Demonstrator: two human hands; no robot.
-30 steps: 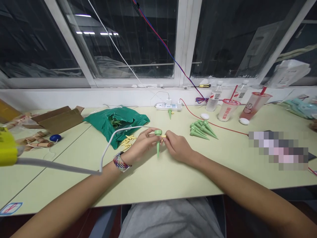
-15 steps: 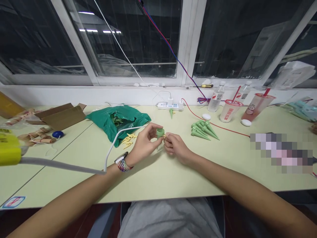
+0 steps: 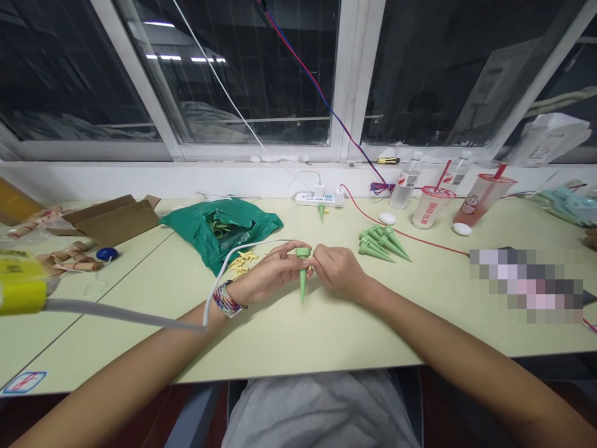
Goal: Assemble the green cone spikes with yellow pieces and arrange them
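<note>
My left hand (image 3: 270, 272) is closed round a green plastic watering spike (image 3: 303, 287), gripping it just below its wide cap. The spike hangs nearly upright above the table, point down. At its right side my right hand (image 3: 342, 272) pinches a small yellow valve piece (image 3: 310, 267), mostly covered by the fingertips. Loose yellow pieces (image 3: 240, 264) lie behind my left wrist, beside a green plastic bag (image 3: 265, 214) that is torn open with more green parts inside. Several green spikes (image 3: 383, 242) are piled to the right of my hands.
Another spike (image 3: 321, 213) lies by the power strip (image 3: 319, 199). Bottles and drink cups (image 3: 431, 208) stand at the back right, near two white oval objects. A white cable (image 3: 215, 283) crosses over my left forearm. Cardboard (image 3: 109, 219) and wooden pieces lie at left.
The spike has been turned from cap facing me to nearly upright, point down. My left hand has rolled over with it, and my right hand remains at the spike's side.
</note>
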